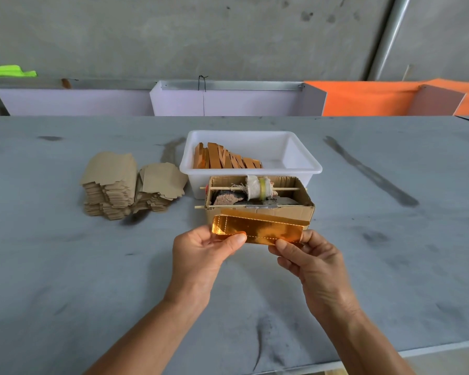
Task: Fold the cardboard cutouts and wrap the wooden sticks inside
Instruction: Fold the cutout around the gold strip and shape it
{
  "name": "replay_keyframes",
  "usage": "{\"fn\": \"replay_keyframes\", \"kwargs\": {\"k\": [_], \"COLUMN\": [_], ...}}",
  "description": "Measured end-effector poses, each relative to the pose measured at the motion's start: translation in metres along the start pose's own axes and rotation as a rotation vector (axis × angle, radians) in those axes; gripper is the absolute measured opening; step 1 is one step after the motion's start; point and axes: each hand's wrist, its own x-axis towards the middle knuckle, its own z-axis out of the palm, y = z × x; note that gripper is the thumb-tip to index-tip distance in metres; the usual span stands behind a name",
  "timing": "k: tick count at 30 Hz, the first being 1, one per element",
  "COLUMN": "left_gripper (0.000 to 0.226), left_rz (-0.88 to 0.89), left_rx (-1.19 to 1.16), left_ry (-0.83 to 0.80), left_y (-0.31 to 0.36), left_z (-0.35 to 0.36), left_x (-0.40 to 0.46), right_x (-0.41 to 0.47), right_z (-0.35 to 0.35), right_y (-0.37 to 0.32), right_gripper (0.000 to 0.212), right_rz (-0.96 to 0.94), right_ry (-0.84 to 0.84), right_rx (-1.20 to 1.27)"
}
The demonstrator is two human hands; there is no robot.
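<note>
A gold cardboard cutout [257, 229] is pinched at each end between the left hand [201, 255] and right hand [312, 263], above the tabletop [65, 266]. The scored flaps could be creased off the dashed lines — uneven thumb pressure would cause it. Unfolded cutouts [111, 185] lie beyond the left hand — sticks cannot be told.

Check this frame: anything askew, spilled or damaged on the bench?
Mostly tidy. The two stacks of cardboard cutouts lean and fan out unevenly, with top sheets lifted. Folded pieces in the white tub slump sideways in a row. The gold cutout held by the left hand and right hand looks undamaged.
</note>
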Motion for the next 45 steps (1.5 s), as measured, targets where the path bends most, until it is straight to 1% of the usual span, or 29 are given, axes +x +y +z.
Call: {"fn": "replay_keyframes", "kwargs": {"k": [2,4,8,10,11,13,15,18,21,23,25,26,28,30,33,35,36,37,39,41,44,45], "left_gripper": [0.017,0.019,0.031,0.038,0.041,0.044,0.048,0.052,0.045,0.034,0.021,0.019,0.021,0.021,0.021,0.028,0.03,0.027,0.013,0.011,0.015,0.017], "left_rz": [0.033,0.055,0.083,0.086,0.089,0.114,0.14,0.118,0.093,0.096,0.092,0.086,0.059,-0.016,-0.251,-0.399,-0.452,-0.489,-0.548,-0.601,-0.585,-0.568], "left_rx": [0.027,0.034,0.015,-0.002,-0.017,-0.027,-0.03,-0.017,-0.007,-0.015,-0.017,-0.012,0.0,-0.046,-0.27,-0.326,-0.297,-0.254,-0.194,-0.173,-0.125,-0.108], "left_ry": [0.0,0.003,0.018,0.048,0.056,0.066,0.067,0.042,0.004,-0.047,-0.099,-0.119,-0.163,-0.23,-0.306,-0.296,-0.277,-0.268,-0.289,-0.313,-0.33,-0.329], "left_y": [-0.002,-0.003,-0.004,-0.006,-0.006,-0.007,-0.01,-0.014,-0.014,-0.011,-0.01,-0.011,-0.013,-0.011,-0.006,-0.002,0.0,0.001,0.003,0.006,0.005,0.005], "left_z": [0.0,-0.001,-0.001,0.0,0.0,0.002,0.005,0.008,0.003,-0.001,-0.005,-0.007,-0.01,-0.012,-0.014,-0.013,-0.012,-0.012,-0.012,-0.013,-0.013,-0.012], "left_x": [-0.001,-0.001,0.001,0.002,0.003,0.002,0.001,-0.002,-0.001,0.001,0.003,0.004,0.006,0.007,0.013,0.019,0.021,0.023,0.026,0.028,0.031,0.031], "right_x": [0.0,-0.001,0.0,0.0,0.0,-0.001,-0.003,-0.004,-0.005,-0.005,-0.003,-0.003,-0.001,0.003,0.01,0.014,0.014,0.015,0.014,0.013,0.012,0.01], "right_z": [0.003,0.006,0.01,0.012,0.013,0.015,0.019,0.022,0.019,0.014,0.009,0.008,0.006,0.006,0.003,0.001,0.001,0.001,0.002,0.003,0.004,0.005], "right_y": [0.003,0.005,0.011,0.013,0.014,0.016,0.016,0.016,0.014,0.015,0.018,0.019,0.019,0.019,0.016,0.014,0.013,0.013,0.014,0.016,0.018,0.018], "right_gripper": [0.019,0.034,0.069,0.078,0.079,0.072,0.058,0.04,0.03,0.018,0.009,0.009,0.01,0.014,0.016,0.014,0.015,0.016,0.019,0.022,0.034,0.034], "right_rz": [-0.005,-0.016,0.002,0.021,0.029,0.051,0.07,0.056,0.031,0.043,0.076,0.093,0.115,0.119,0.089,0.066,0.06,0.059,0.069,0.082,0.108,0.115], "right_ry": [0.034,0.061,0.118,0.133,0.135,0.123,0.091,0.052,0.041,0.047,0.054,0.053,0.026,0.004,-0.013,-0.044,-0.06,-0.071,-0.074,-0.063,-0.05,-0.054], "right_rx": [0.024,0.048,0.07,0.103,0.13,0.192,0.219,0.227,0.185,0.178,0.232,0.275,0.355,0.399,0.416,0.396,0.385,0.375,0.365,0.371,0.414,0.418]}}
